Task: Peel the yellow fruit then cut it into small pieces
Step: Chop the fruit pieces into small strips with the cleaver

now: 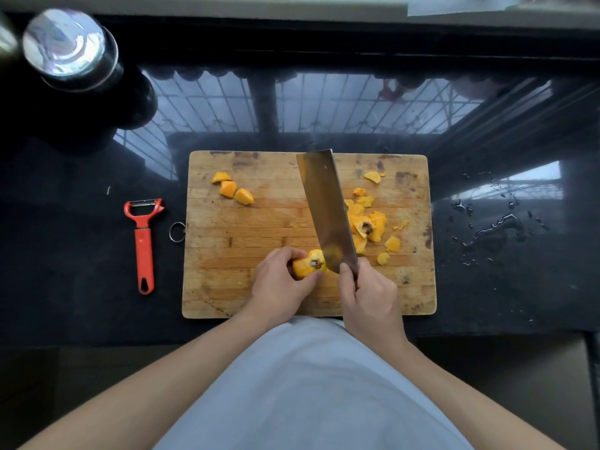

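Observation:
On the wooden cutting board, my left hand grips a peeled yellow fruit near the board's front middle; a dark spot shows on its end. My right hand holds the handle of a broad cleaver, whose blade stands against the fruit's right side and points away from me. Three cut yellow pieces lie at the board's back left. A heap of yellow peels and scraps lies right of the blade.
A red peeler lies on the dark, reflective counter left of the board. A metal ring hangs at the board's left edge. A shiny steel container stands at the back left. Water drops spread right of the board.

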Available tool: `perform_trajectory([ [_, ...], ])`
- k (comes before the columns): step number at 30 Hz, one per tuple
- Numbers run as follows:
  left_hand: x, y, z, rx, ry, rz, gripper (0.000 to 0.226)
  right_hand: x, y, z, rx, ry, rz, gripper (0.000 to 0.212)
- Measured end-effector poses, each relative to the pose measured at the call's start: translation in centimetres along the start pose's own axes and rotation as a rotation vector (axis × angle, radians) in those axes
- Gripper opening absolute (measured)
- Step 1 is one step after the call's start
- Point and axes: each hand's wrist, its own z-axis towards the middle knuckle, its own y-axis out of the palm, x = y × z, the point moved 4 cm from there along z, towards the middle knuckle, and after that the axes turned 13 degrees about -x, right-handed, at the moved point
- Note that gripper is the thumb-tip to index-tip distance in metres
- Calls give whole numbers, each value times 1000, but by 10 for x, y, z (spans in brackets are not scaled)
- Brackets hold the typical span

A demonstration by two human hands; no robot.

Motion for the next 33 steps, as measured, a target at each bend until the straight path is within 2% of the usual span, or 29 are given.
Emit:
perform_trajectory([
  [7,1,2,3,11,-20,11,34,-2,9,6,-18,27,-98,24],
  [13,-2,0,4,12,-27,-3,32,5,10,10,-30,14,-47,28],
  [19,-1,1,4,-2,-20,26,34,11,21,19,-86,96,-9,28],
  [26,-3,-2,1,-16,-32,-19,35,14,19,13,-55,108,105,24],
  [30,-4,-6,1,-64,-5,-19,42,10,10,8,-47,66,58,39],
  [33,-6,-12,-1,-104,0,-135,50,9,8,8,-65,82,79,39],
])
